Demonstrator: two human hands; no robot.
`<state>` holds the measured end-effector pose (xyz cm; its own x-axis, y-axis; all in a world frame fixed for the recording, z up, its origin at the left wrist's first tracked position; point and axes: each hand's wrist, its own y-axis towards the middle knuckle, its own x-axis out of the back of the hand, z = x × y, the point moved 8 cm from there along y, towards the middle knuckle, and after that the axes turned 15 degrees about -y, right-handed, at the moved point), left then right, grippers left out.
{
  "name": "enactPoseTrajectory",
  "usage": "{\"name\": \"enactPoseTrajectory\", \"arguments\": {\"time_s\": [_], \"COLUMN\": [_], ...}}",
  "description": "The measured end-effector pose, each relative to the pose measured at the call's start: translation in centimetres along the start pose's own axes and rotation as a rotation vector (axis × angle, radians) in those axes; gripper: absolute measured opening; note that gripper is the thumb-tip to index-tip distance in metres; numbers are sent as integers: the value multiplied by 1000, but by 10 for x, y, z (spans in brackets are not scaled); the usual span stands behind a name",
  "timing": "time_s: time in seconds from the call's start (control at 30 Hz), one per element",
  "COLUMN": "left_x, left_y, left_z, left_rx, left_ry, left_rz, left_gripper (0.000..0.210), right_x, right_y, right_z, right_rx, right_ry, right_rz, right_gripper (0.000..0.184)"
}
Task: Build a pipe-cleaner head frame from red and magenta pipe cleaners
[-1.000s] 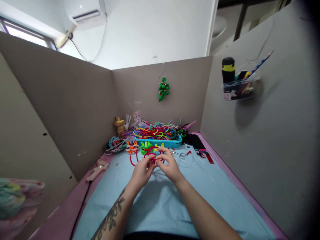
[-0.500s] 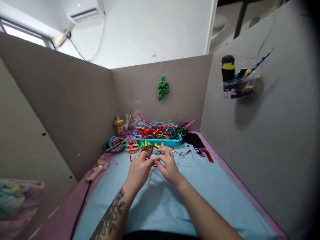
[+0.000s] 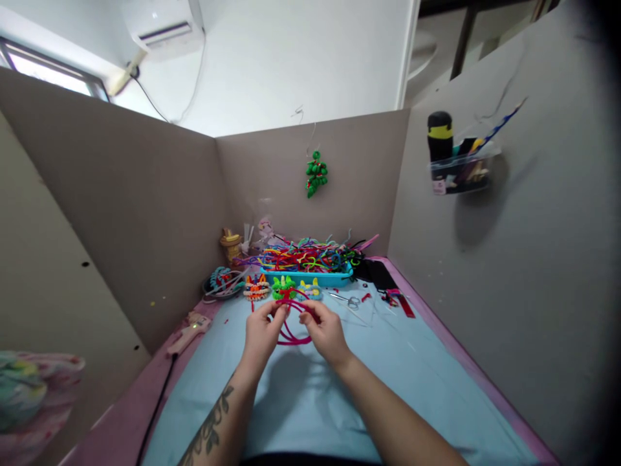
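Observation:
A length of magenta-red pipe cleaner (image 3: 294, 341) is bent into loops between my two hands, above the blue table cover. My left hand (image 3: 264, 330) pinches the loops on their left side, thumb against fingers. On the right side my right hand (image 3: 326, 329) is closed around the same loops. Just beyond them stand three small fuzzy figures: an orange one (image 3: 256, 288), a green one (image 3: 283, 286) and a blue-and-yellow one (image 3: 309, 290). The fingertips partly hide where the strands cross.
Behind the figures is a blue tray (image 3: 330, 279) heaped with coloured pipe cleaners. Scissors (image 3: 350, 301) lie to the right, near a dark phone-like slab (image 3: 381, 275). A pink glue gun (image 3: 189, 333) with a black cord lies left. Grey partitions (image 3: 310, 220) enclose the table.
My hands have moved apart, from fingertips meeting to either side of the loops. The pipe cleaner's loops now hang open and lower between them.

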<state>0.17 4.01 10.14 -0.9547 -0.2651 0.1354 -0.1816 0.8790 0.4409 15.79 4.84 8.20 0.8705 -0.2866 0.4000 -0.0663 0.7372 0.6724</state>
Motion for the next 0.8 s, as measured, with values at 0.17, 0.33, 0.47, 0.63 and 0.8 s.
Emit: {"name": "enactPoseTrajectory", "arguments": {"time_s": [0.17,0.33,0.47,0.63,0.8], "left_x": [-8,-20,-22,-20,-17], "left_y": [-1,-6,-8,-8,-8], "left_z": [17,24,23,23,29], "left_rx": [232,414,465,502,603], "left_ry": [-359,-578,-654,-785,-867], "left_rz": [66,186,194,177,129], "left_gripper": [27,32,33,30,35], "right_x": [13,23,22,21,17], "right_y": [0,-3,-4,-5,-7], "right_z": [5,12,14,18,22], "right_rx": [87,235,268,315,373], "right_ry": [-111,-336,-419,-411,-423], "right_rz": [-132,-276,-282,-275,-220], "right_gripper": [19,19,20,20,22]}}
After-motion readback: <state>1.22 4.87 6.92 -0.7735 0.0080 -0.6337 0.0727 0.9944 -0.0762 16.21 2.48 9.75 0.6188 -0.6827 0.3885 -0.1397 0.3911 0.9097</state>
